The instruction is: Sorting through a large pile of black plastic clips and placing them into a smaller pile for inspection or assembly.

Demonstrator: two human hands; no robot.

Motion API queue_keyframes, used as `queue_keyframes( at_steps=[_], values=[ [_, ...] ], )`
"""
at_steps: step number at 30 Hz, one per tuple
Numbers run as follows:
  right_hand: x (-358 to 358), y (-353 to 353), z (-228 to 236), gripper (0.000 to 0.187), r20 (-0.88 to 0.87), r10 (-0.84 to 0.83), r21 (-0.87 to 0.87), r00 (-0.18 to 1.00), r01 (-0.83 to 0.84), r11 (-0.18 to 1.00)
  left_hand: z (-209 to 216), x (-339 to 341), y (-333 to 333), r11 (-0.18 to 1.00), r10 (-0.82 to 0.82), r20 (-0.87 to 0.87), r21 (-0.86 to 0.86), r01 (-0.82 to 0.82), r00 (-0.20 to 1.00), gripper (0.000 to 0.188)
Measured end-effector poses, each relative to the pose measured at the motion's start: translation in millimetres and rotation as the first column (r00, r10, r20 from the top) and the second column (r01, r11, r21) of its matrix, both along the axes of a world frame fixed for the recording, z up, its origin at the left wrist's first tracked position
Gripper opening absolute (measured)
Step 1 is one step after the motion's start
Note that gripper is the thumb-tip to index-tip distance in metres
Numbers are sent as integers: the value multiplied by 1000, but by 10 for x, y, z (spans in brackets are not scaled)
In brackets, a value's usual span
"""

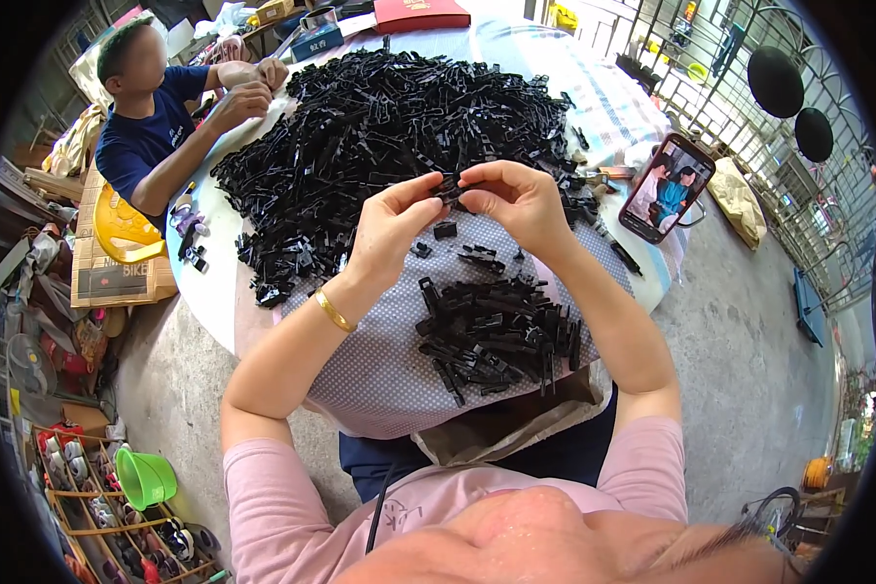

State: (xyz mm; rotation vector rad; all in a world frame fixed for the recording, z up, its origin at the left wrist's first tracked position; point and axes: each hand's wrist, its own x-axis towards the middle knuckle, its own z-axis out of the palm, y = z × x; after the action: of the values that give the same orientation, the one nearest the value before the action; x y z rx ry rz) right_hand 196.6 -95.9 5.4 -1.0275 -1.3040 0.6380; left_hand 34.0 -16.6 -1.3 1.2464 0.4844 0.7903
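My left hand [391,230] and my right hand [524,206] meet over the near edge of a big heap of black plastic parts [399,117]. Thumbs and index fingers of both pinch a small black plastic part [448,187] between them; its exact kind is too small to make out. Just below the hands, a few loose black pieces [481,258] lie on the dotted cloth [360,365]. Closer to me sits a smaller pile of longer black clip-like parts [501,336].
Across the round table [219,316] at the left, another person [151,122] handles something small. A phone [664,188] stands tilted on the right. Toward the back are a red box [420,14] and a blue box [316,41]. A brown bag [516,428] hangs below the near edge.
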Motion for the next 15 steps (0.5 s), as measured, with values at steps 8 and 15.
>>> queue_keyframes(
  at_steps=[8, 15],
  values=[
    [-55, -35, 17, 14, -4, -176, -59, 984, 176, 983, 73, -6, -90, 956, 60, -95, 291, -30, 994, 38],
    [-179, -50, 40, 16, -46, -224, -97, 973, 219, 971, 70, -4, -107, 933, 149, -108, 345, -104, 983, 29]
  ],
)
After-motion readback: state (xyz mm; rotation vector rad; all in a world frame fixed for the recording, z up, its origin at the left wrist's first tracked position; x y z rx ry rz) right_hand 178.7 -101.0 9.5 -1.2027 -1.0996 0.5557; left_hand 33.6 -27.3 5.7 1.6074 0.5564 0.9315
